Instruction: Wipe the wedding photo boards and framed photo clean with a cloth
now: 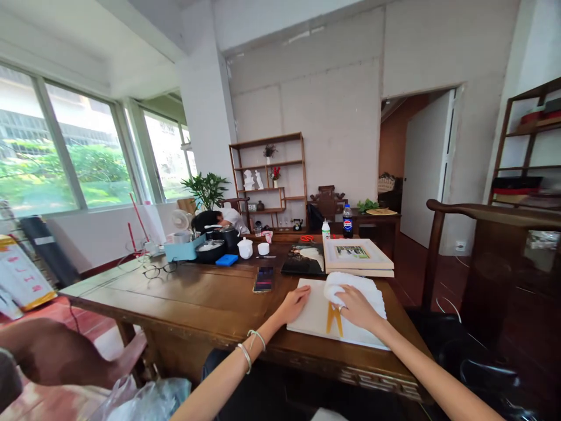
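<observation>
A white board (309, 313), perhaps a canvas, lies flat near the front edge of the wooden table. My left hand (297, 304) rests on its left side, fingers stretched out and holding nothing. Bunched under the fingers of my right hand (357, 305) is a white cloth (336, 286), pressed onto the board's upper part. More white fabric spreads to the right of that hand. Below the cloth shows a yellow-orange shape (334, 323) with two legs. Its top is hidden, and I cannot tell whether it is painted or a separate piece.
Behind the board lie a dark picture (303, 258) and a framed picture (357, 254). A phone (263, 279) is left of them. A cola bottle (347, 222), white teapot (245, 248), black pot (210, 250) and glasses (160, 271) stand farther off. A person (234, 219) leans at the far side.
</observation>
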